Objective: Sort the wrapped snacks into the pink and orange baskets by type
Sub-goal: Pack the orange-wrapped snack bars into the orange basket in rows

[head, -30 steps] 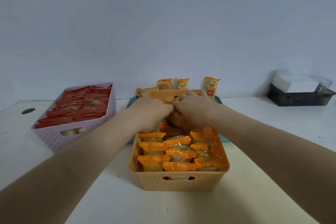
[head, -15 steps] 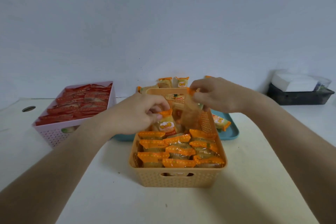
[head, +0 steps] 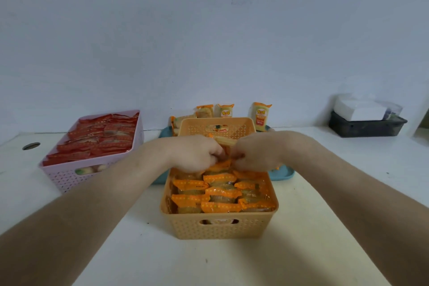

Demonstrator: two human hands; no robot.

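Note:
The orange basket (head: 218,227) stands in front of me, filled with rows of orange-wrapped snacks (head: 220,179). My left hand (head: 195,153) and my right hand (head: 257,152) meet over the basket's far half, both pinching one orange-wrapped snack (head: 223,142) that lies across between them, just above the packed rows. The pink basket (head: 69,174) at the left holds red-wrapped snacks (head: 102,137). Several orange-wrapped snacks (head: 260,115) stand on the blue tray (head: 284,173) behind the orange basket.
A dark tray (head: 366,126) with a white box sits at the back right by the wall. A round hole (head: 31,146) is in the tabletop at the far left. The wall runs close behind the baskets.
My right hand has come back down from the tray side to the basket with a snack, and both hands have closed together over the far rows.

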